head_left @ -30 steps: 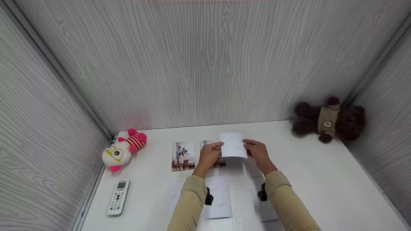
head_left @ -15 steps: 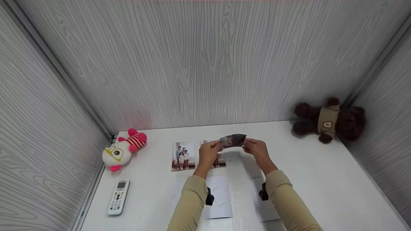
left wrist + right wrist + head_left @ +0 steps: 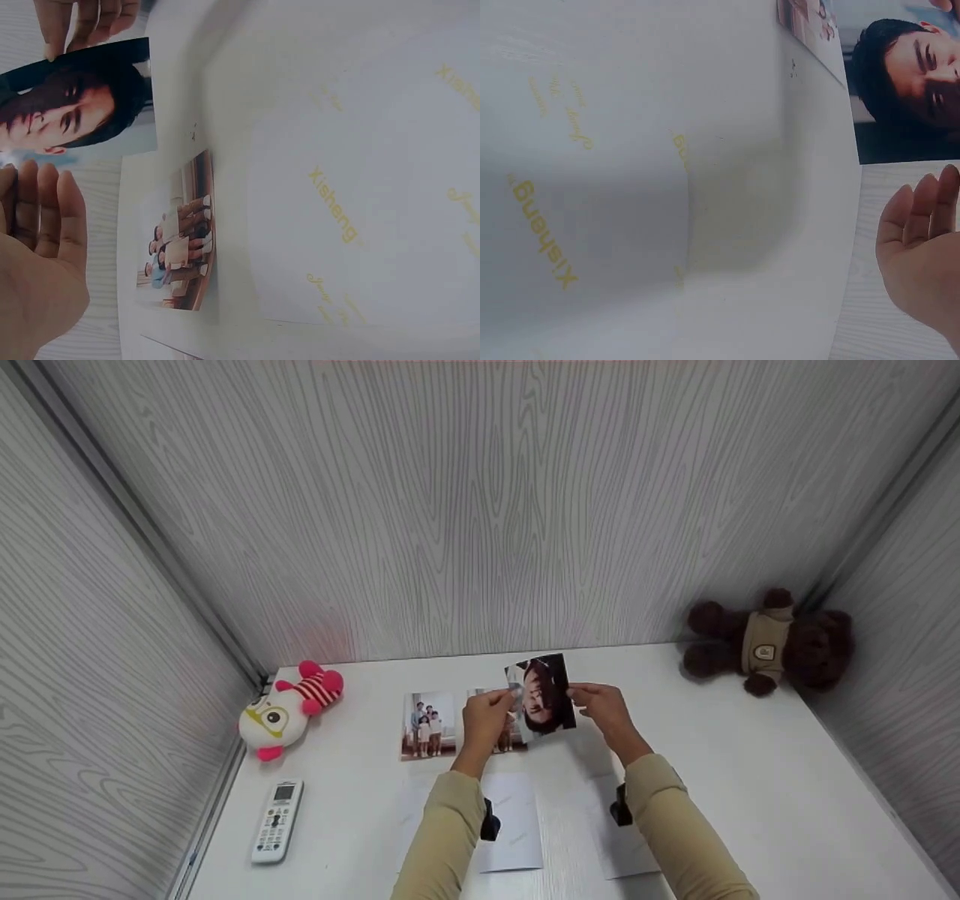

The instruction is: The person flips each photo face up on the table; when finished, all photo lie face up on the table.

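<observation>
Between both hands, above the white table, a portrait photo (image 3: pixel 544 697) is held upside down in the head view, its printed side toward the camera. My left hand (image 3: pixel 486 724) pinches its left edge and my right hand (image 3: pixel 606 712) pinches its right edge. Below the left hand lies a family photo (image 3: pixel 508 741), partly covered by that hand; a second family photo (image 3: pixel 428 725) lies to its left. In the left wrist view the portrait photo (image 3: pixel 82 105) spans both hands, and a family photo (image 3: pixel 178 240) lies on the table.
Face-down photo sheets with printed lettering lie nearer: one sheet (image 3: pixel 511 823), another (image 3: pixel 624 840) under the right forearm, and a third (image 3: pixel 412 810) by the left sleeve. A remote control (image 3: pixel 277 821) and pink-white plush toy (image 3: pixel 289 709) are left; a brown teddy bear (image 3: pixel 769 641) lies back right.
The held photo showed its white back, then tipped nearly edge-on, and now shows its printed portrait. Both hands keep hold of its edges and have barely shifted.
</observation>
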The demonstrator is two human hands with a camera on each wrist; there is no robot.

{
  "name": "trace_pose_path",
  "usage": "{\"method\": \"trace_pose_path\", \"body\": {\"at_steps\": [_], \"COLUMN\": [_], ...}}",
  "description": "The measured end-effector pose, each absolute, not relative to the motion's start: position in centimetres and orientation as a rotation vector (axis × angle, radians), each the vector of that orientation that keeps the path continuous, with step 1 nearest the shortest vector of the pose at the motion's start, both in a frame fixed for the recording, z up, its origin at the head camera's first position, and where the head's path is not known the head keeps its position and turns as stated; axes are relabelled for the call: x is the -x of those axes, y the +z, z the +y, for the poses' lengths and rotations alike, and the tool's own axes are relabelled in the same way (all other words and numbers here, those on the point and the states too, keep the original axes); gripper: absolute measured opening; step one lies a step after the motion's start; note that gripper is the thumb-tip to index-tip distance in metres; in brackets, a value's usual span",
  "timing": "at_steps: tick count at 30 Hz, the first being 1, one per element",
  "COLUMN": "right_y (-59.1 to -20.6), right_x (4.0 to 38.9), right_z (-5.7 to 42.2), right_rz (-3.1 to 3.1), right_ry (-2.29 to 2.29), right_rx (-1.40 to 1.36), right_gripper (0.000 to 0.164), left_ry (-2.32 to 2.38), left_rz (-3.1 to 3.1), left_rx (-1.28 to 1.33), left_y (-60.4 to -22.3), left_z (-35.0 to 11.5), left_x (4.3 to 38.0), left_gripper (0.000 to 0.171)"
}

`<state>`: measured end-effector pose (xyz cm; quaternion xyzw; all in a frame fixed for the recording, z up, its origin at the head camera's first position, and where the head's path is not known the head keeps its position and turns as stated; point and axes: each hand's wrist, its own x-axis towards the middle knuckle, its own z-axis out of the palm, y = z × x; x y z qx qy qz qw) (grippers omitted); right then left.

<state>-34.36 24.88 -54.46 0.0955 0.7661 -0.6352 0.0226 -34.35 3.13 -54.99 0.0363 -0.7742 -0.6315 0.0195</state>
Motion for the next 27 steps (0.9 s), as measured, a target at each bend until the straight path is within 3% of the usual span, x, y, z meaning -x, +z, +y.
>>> {"method": "trace_pose_path", "body": {"at_steps": [11,20,27], "right_y": [-54.6,-54.7,-55.0], "right_x": [34.2,33.9,34.0], "right_z": [24.8,24.1,23.8], "right_rz": [2.224,2.131,2.045], "right_ry": [-2.063,-2.147,-2.197], "right_rx": [-0.319,-0.378,-0.393], "right_gripper": [0.033,0.033,0.033], "left_ry": [-1.793,-1.997,-2.464], "left_rz": [-2.526,-2.508,-2.273], "left_rx": [-0.055,-0.044,-0.208], "left_y": [-55.4,-55.7,-56.0], "left_z": [3.0,3.6,4.0], "left_x": [34.0,33.6,33.0], "left_gripper": [0.022,0.034,0.050]}}
